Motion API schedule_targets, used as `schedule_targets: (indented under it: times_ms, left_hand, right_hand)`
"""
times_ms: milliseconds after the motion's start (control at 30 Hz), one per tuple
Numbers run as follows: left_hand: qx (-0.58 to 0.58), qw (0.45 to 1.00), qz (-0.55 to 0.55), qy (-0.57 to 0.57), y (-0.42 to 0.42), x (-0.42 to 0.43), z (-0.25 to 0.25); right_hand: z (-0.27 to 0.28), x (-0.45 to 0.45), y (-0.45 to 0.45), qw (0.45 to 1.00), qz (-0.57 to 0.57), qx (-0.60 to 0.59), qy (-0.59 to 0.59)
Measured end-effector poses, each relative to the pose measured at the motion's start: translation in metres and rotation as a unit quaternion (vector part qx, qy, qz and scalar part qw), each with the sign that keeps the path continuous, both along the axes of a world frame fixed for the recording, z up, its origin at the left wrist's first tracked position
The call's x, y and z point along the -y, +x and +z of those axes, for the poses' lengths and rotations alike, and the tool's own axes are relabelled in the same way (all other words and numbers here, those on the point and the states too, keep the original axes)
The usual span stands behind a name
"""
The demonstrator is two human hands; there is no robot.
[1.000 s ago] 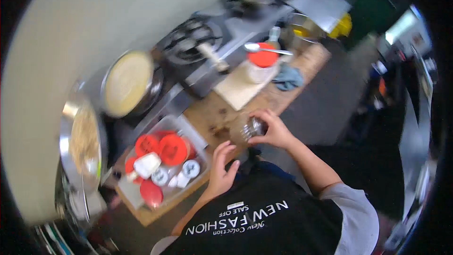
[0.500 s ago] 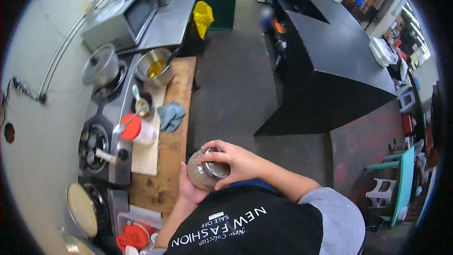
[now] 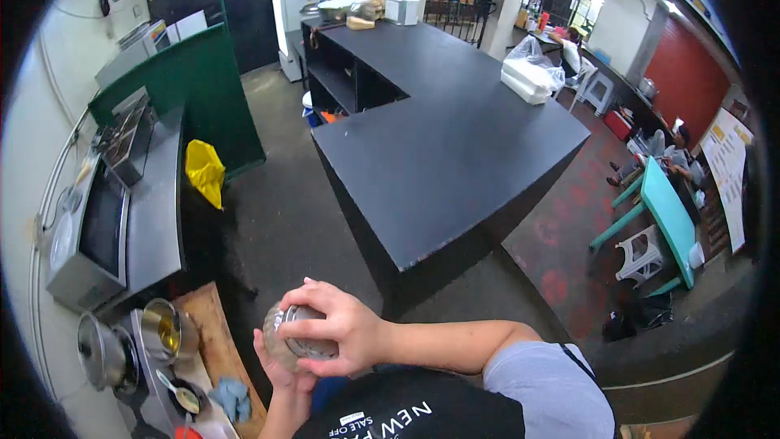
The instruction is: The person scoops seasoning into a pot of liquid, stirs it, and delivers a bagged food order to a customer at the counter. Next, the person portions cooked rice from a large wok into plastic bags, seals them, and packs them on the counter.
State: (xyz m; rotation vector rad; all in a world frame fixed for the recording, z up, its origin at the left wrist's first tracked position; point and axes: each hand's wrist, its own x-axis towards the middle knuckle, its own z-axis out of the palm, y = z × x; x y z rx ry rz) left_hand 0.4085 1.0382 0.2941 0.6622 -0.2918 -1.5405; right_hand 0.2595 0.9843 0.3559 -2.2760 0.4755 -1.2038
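Both hands hold a round glass jar [image 3: 278,341] with a shiny metal lid [image 3: 317,348], tipped on its side in front of the wearer's black shirt [image 3: 422,410]. The right-hand grip [image 3: 348,329] is curled around the lid end: its fingers are parted and bent over the top and across the lid, with the thumb on the lower side, so it is open only as wide as the jar. The left-hand grip [image 3: 280,366] cups the glass body from the other end and from below; its fingers press against the jar, though part of that hand is hidden behind the glass.

Just to the left of the grip is a wooden counter [image 3: 207,317], its bare boards running toward the wearer. On it, below and to the left of the grip, lies a crumpled blue-grey cloth [image 3: 231,400]. A spoon [image 3: 187,398] is near the cloth. Farther left are a metal pot with yellow liquid [image 3: 168,332] and, beyond it, a lidded pot [image 3: 101,351]. Ahead and left, well apart from the grip, a yellow plastic bag [image 3: 205,172] hangs beside a steel counter [image 3: 154,223] that carries a microwave [image 3: 91,232]. Ahead and right of the grip stretches a large black counter [image 3: 447,146], with white boxes in a clear bag [image 3: 528,81] near its far right edge.
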Motion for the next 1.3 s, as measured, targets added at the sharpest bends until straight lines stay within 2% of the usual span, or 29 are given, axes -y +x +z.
schedule_targets:
  times_ms: [67, 133, 233, 333, 467, 533, 567, 700, 800, 867, 967, 1000, 1067, 1100, 1133, 1200, 1233, 1267, 1300]
  left_hand:
    - [0.017, 0.999, -0.015, -0.042, 0.005, 0.030, 0.012]
    - [0.014, 0.991, -0.075, -0.111, 0.021, 0.063, 0.005]
    - [0.024, 0.966, -0.167, -0.196, 0.049, 0.119, 0.010]
    - [0.014, 0.974, -0.152, -0.168, 0.071, 0.175, 0.019]
    - [-0.005, 0.944, -0.284, -0.169, 0.103, 0.243, 0.020]
    - [0.016, 0.928, -0.325, -0.180, 0.109, 0.278, 0.022]
    - [0.069, 0.925, -0.301, -0.223, 0.108, 0.297, 0.019]
    - [0.152, 0.950, -0.266, -0.063, 0.127, 0.379, -0.031]
    - [0.227, 0.935, -0.274, 0.001, 0.138, 0.437, -0.069]
    - [0.247, 0.940, -0.234, 0.033, 0.138, 0.469, -0.089]
    - [0.281, 0.931, -0.228, 0.054, 0.141, 0.511, -0.109]
    - [0.302, 0.923, -0.232, 0.057, 0.142, 0.524, -0.113]
    - [0.344, 0.904, -0.243, 0.070, 0.142, 0.552, -0.119]
    - [0.355, 0.901, -0.233, 0.092, 0.140, 0.566, -0.118]
    - [0.353, 0.891, -0.273, 0.083, 0.142, 0.578, -0.126]
    - [0.353, 0.858, -0.370, 0.053, 0.144, 0.628, -0.148]
    - [0.287, 0.850, -0.439, 0.053, 0.135, 0.642, -0.125]
    - [0.320, 0.793, -0.514, -0.067, 0.135, 0.659, -0.135]
    - [0.309, 0.722, -0.594, -0.172, 0.132, 0.680, -0.125]
  right_hand:
    - [0.009, 0.028, 0.004, 1.000, 0.008, -0.019, -0.016]
    - [0.022, 0.059, 0.005, 0.998, 0.011, -0.041, -0.042]
    - [0.048, 0.105, 0.013, 0.988, -0.050, -0.106, -0.105]
    - [0.058, 0.147, 0.033, 0.978, -0.091, -0.140, -0.128]
    - [0.074, 0.196, 0.050, 0.963, -0.141, -0.189, -0.131]
    - [0.082, 0.223, 0.050, 0.968, -0.162, -0.179, -0.066]
    - [0.083, 0.241, 0.045, 0.969, -0.170, -0.173, -0.048]
    - [0.085, 0.316, 0.009, 0.953, -0.259, -0.149, -0.052]
    - [0.086, 0.364, -0.020, 0.912, -0.400, -0.087, -0.024]
    - [0.085, 0.404, -0.042, 0.885, -0.457, -0.067, -0.054]
    - [0.085, 0.463, -0.068, 0.865, -0.485, -0.110, -0.062]
    - [0.086, 0.479, -0.073, 0.855, -0.492, -0.144, -0.071]
    - [0.078, 0.513, -0.070, 0.874, -0.468, -0.130, -0.001]
    - [0.072, 0.532, -0.070, 0.878, -0.451, -0.159, 0.010]
    - [0.065, 0.552, -0.068, 0.882, -0.433, -0.187, 0.022]
    - [0.028, 0.613, -0.057, 0.879, -0.359, -0.314, 0.010]
    - [0.009, 0.631, -0.048, 0.875, -0.352, -0.332, 0.037]
    - [-0.010, 0.648, -0.038, 0.869, -0.345, -0.348, 0.067]
    - [-0.025, 0.661, -0.027, 0.864, -0.337, -0.363, 0.090]
